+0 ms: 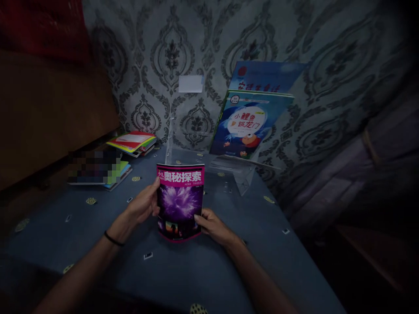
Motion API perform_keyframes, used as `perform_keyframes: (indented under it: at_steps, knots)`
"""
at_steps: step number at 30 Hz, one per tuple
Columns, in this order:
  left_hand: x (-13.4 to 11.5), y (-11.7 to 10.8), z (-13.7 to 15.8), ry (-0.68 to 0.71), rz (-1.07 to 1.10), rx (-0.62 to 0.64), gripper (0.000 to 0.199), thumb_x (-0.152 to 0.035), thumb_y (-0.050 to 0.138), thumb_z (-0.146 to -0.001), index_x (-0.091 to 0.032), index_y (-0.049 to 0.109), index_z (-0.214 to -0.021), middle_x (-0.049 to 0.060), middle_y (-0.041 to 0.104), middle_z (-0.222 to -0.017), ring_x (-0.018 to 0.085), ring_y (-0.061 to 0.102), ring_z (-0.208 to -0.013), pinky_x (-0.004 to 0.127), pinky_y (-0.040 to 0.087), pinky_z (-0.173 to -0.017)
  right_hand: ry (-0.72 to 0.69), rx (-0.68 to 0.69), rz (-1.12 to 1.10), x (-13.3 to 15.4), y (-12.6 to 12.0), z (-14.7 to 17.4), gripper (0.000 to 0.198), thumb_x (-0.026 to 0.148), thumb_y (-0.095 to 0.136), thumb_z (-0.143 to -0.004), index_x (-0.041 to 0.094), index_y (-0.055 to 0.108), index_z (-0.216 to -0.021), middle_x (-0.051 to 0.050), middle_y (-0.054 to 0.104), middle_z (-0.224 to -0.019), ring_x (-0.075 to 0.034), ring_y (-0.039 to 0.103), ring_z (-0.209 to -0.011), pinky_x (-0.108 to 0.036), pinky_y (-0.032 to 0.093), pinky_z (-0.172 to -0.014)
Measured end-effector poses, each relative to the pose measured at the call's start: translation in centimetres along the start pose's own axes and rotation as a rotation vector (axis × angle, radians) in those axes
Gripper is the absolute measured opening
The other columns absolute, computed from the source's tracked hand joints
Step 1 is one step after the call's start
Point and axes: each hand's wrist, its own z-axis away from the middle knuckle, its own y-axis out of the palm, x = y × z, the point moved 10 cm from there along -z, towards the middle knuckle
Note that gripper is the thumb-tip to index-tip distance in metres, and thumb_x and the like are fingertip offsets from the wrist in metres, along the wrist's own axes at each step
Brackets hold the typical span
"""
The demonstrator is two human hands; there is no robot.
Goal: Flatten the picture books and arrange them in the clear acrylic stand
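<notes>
A magazine-like book (180,203) with a pink band, white Chinese title and purple burst on its cover is held upright above the table, cover facing me. My left hand (147,203) grips its left edge, a dark band on that wrist. Lower on the right edge, my right hand (212,224) pinches it, thumb on the cover and fingers behind. Past it stands a clear display stand (245,176) bearing a blue picture book (240,128) with a fish on it, and a taller blue book (265,72) behind that one.
Two stacks lie at the table's left: colourful books (132,141) at the back and darker and green books (119,174) nearer. A white label (190,83) tops another clear stand (170,131). Patterned wallpaper backs the blue tablecloth (118,244); a tied curtain (356,161) hangs right.
</notes>
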Motion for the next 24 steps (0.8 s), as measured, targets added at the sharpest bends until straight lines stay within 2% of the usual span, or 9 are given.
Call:
perform_keyframes:
  at_steps: [3, 6, 9, 11, 16, 20, 24]
  knots:
    - [0.9, 0.2, -0.6, -0.055, 0.017, 0.013, 0.044, -0.051, 0.053, -0.100, -0.016, 0.069, -0.122, 0.007, 0.075, -0.088, 0.006, 0.055, -0.041, 0.013, 0.035, -0.028, 0.035, 0.026, -0.027, -0.3, -0.3, 0.2, 0.062, 0.077, 0.077, -0.062, 0.018, 0.058, -0.066, 0.005, 0.048, -0.059, -0.005, 0.027, -0.046, -0.021, 0.017, -0.042]
    - [0.8, -0.4, -1.4, -0.034, 0.007, -0.041, 0.046, -0.051, 0.049, -0.101, -0.015, 0.067, -0.124, 0.009, 0.076, -0.099, 0.006, 0.056, -0.043, 0.013, 0.035, -0.029, 0.017, -0.047, -0.051, -0.2, -1.4, -0.1, 0.055, 0.070, 0.079, -0.067, 0.017, 0.064, -0.076, 0.005, 0.054, -0.062, -0.005, 0.031, -0.047, -0.020, 0.017, -0.042]
    - [0.0, -0.5, -2.1, 0.032, 0.006, -0.071, 0.045, -0.050, 0.048, -0.102, -0.017, 0.063, -0.129, 0.009, 0.075, -0.108, 0.005, 0.055, -0.045, 0.013, 0.034, -0.029, -0.059, -0.157, -0.102, 0.7, -2.6, -0.2, 0.051, 0.060, 0.083, -0.068, 0.018, 0.070, -0.094, 0.002, 0.062, -0.074, -0.008, 0.047, -0.056, -0.020, 0.034, -0.049]
    - [-0.5, -0.3, -2.3, 0.058, 0.000, -0.073, 0.046, -0.051, 0.047, -0.102, -0.018, 0.063, -0.130, 0.007, 0.074, -0.110, 0.005, 0.055, -0.046, 0.013, 0.033, -0.028, -0.104, -0.203, -0.106, 1.5, -3.1, -0.1, 0.050, 0.057, 0.084, -0.069, 0.018, 0.072, -0.098, 0.002, 0.065, -0.078, -0.009, 0.053, -0.062, -0.022, 0.042, -0.057]
    - [-0.9, 0.7, -2.4, 0.101, -0.075, -0.019, 0.051, -0.055, 0.049, -0.100, -0.017, 0.062, -0.132, 0.009, 0.074, -0.107, 0.009, 0.061, -0.055, 0.016, 0.042, -0.033, -0.154, -0.305, 0.032, 3.0, -4.5, 0.2, 0.046, 0.062, 0.078, -0.073, 0.017, 0.072, -0.082, 0.005, 0.055, -0.061, -0.007, 0.041, -0.046, -0.022, 0.033, -0.041]
    - [0.1, 1.3, -2.4, 0.110, -0.103, 0.027, 0.049, -0.053, 0.047, -0.101, -0.016, 0.063, -0.129, 0.010, 0.073, -0.113, 0.013, 0.065, -0.063, 0.018, 0.050, -0.037, -0.204, -0.412, -0.016, 3.6, -6.1, 0.5, 0.048, 0.065, 0.077, -0.072, 0.019, 0.065, -0.071, 0.006, 0.047, -0.058, -0.007, 0.041, -0.046, -0.022, 0.033, -0.040]
    - [0.9, 1.2, -2.6, 0.109, -0.081, 0.032, 0.046, -0.047, 0.054, -0.099, -0.018, 0.060, -0.134, 0.009, 0.072, -0.118, 0.014, 0.068, -0.068, 0.019, 0.053, -0.039, -0.230, -0.453, -0.086, 4.0, -6.6, 0.7, 0.050, 0.067, 0.077, -0.070, 0.019, 0.061, -0.068, 0.007, 0.043, -0.060, -0.007, 0.038, -0.048, -0.021, 0.034, -0.040]
